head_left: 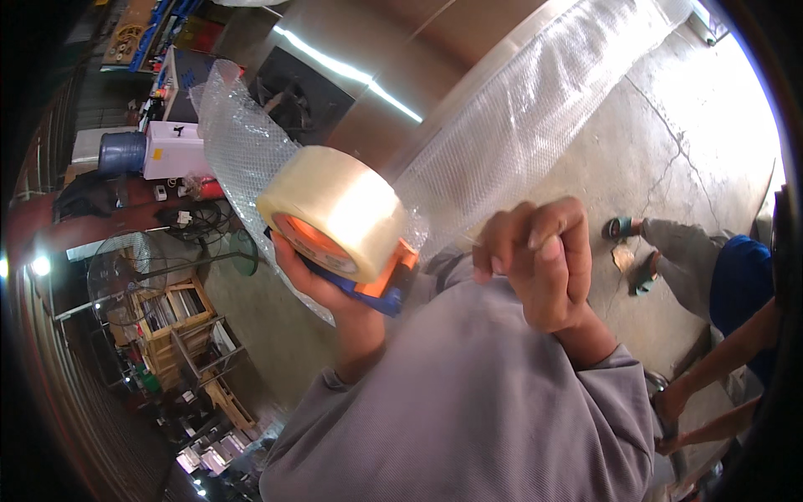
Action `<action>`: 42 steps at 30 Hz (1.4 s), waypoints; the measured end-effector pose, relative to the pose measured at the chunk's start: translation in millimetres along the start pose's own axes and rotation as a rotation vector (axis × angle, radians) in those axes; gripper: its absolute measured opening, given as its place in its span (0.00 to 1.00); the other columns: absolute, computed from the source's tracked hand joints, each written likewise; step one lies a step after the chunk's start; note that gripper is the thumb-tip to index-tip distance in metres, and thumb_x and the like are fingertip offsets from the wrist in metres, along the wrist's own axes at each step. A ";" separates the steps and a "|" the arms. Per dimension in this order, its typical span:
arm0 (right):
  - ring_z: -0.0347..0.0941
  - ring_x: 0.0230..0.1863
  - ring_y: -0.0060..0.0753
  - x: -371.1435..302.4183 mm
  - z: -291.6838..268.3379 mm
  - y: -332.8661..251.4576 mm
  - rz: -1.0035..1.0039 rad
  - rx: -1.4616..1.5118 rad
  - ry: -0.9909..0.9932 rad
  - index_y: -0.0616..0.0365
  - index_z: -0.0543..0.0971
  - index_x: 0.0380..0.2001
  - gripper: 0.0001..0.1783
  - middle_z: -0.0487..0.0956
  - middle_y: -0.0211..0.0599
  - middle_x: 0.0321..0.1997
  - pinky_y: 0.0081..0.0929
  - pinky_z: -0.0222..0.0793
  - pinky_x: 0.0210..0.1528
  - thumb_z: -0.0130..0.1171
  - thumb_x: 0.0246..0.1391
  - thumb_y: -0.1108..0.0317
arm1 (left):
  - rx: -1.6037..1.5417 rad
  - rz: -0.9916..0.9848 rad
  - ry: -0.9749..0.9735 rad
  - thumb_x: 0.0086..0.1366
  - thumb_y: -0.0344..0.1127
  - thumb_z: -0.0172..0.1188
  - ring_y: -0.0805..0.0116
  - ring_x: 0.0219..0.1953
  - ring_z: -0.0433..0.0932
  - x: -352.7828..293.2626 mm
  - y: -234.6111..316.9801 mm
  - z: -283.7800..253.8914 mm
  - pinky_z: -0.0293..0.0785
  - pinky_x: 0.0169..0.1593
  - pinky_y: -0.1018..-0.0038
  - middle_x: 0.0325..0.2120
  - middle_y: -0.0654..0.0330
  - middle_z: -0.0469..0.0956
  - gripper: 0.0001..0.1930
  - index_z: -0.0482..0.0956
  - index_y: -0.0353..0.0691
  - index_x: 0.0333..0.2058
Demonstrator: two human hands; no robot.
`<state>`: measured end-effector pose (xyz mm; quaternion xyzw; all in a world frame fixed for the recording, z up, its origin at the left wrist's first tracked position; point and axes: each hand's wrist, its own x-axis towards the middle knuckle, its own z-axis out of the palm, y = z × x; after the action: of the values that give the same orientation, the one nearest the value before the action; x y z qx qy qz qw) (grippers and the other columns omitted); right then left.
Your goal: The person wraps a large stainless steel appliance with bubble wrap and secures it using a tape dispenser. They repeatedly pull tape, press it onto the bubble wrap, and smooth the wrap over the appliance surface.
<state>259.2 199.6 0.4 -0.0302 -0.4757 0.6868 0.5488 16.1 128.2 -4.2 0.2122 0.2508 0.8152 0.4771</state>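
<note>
My left hand [314, 280] is wrapped around a tape dispenser [381, 289] with blue and orange parts. A wide roll of clear packing tape [339, 201] sits on the dispenser, turned toward me. To the right, my right hand [544, 259] is raised with thumb and fingers pinched together. Whatever the pinch holds is too thin or clear to make out. Bubble wrap [535, 109] stretches behind both hands along a large brown surface, and another piece of bubble wrap [242, 138] bunches up left of the roll.
Beyond the bubble wrap lies the brown panel-like surface [460, 38] with a dark rectangle [301, 96]. Another person [740, 276] in blue is close on my right. On the left are a standing fan [125, 276], wooden pallets [176, 318] and a white box [176, 151].
</note>
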 end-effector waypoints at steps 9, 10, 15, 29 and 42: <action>0.71 0.35 0.28 -36.2 11.4 -2.9 0.152 -0.035 -0.033 0.59 0.61 0.45 0.03 0.73 0.43 0.37 0.32 0.72 0.45 0.36 0.75 0.74 | -0.226 -0.174 -0.158 0.76 0.62 0.52 0.57 0.62 0.78 45.1 3.9 6.0 0.76 0.64 0.51 0.64 0.55 0.75 0.33 0.67 0.47 0.70; 0.71 0.35 0.28 -39.8 9.5 -3.0 0.188 -0.072 -0.078 0.59 0.62 0.44 0.03 0.73 0.44 0.38 0.32 0.72 0.44 0.37 0.75 0.74 | -0.263 -0.199 -0.128 0.76 0.62 0.51 0.56 0.62 0.78 45.7 2.0 6.3 0.76 0.64 0.51 0.64 0.55 0.75 0.34 0.67 0.47 0.70; 0.76 0.37 0.30 -51.9 -11.4 -13.5 0.355 -0.032 -0.085 0.60 0.66 0.43 0.04 0.77 0.43 0.38 0.32 0.74 0.43 0.41 0.76 0.72 | -0.416 -0.287 -0.150 0.76 0.65 0.50 0.51 0.63 0.77 41.6 -17.8 10.1 0.75 0.64 0.48 0.65 0.54 0.74 0.36 0.65 0.47 0.71; 0.56 0.79 0.55 -41.7 -57.8 39.2 0.284 -0.870 -0.241 0.60 0.54 0.78 0.60 0.54 0.53 0.81 0.47 0.58 0.76 0.78 0.52 0.50 | -0.273 -0.331 -0.238 0.74 0.75 0.37 0.54 0.72 0.65 7.0 -70.4 29.6 0.66 0.71 0.54 0.67 0.56 0.71 0.43 0.64 0.48 0.72; 0.76 0.61 0.50 -30.4 11.0 43.1 0.220 -0.666 -0.041 0.61 0.75 0.63 0.38 0.79 0.52 0.60 0.45 0.70 0.63 0.72 0.59 0.46 | 0.178 -0.097 -0.147 0.75 0.73 0.39 0.61 0.73 0.62 -2.7 -96.8 36.2 0.59 0.74 0.60 0.73 0.58 0.60 0.45 0.51 0.46 0.77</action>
<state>233.9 171.3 -37.8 -0.2448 -0.6786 0.5492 0.4218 103.5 173.9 -35.3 0.3005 0.2966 0.7480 0.5122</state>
